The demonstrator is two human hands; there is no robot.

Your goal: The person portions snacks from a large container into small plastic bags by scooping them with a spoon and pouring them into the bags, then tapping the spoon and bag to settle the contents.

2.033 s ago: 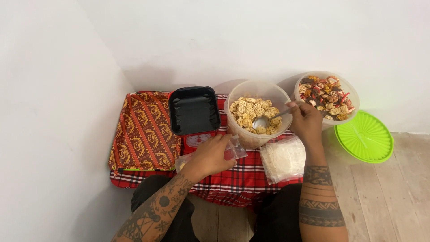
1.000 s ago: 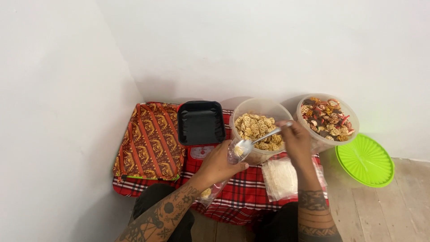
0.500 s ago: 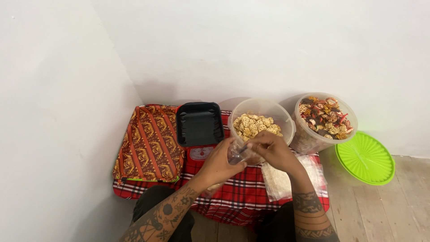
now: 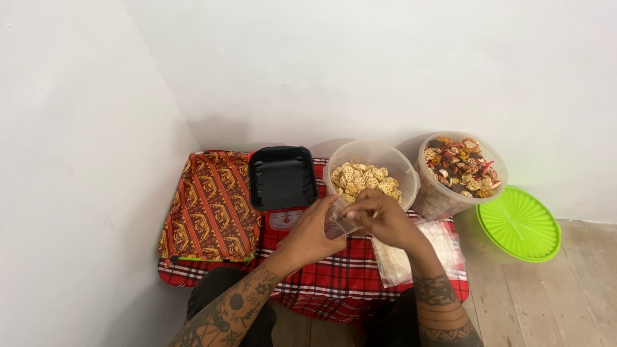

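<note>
Both hands hold a small clear plastic bag (image 4: pixel 339 223), crumpled and see-through.

You are looking down at a red plaid cloth (image 4: pixel 334 283) covering a low surface in a white corner. A patterned orange-red fabric case (image 4: pixel 209 205) is lying at its left end, with a black tray (image 4: pixel 281 177) sitting on a red scale (image 4: pixel 287 219) just beside it. A tub of mixed colourful snacks (image 4: pixel 459 167) is standing at the back right, and a green ribbed lid (image 4: pixel 519 224) is resting on the wooden floor (image 4: pixel 559 295).
</note>
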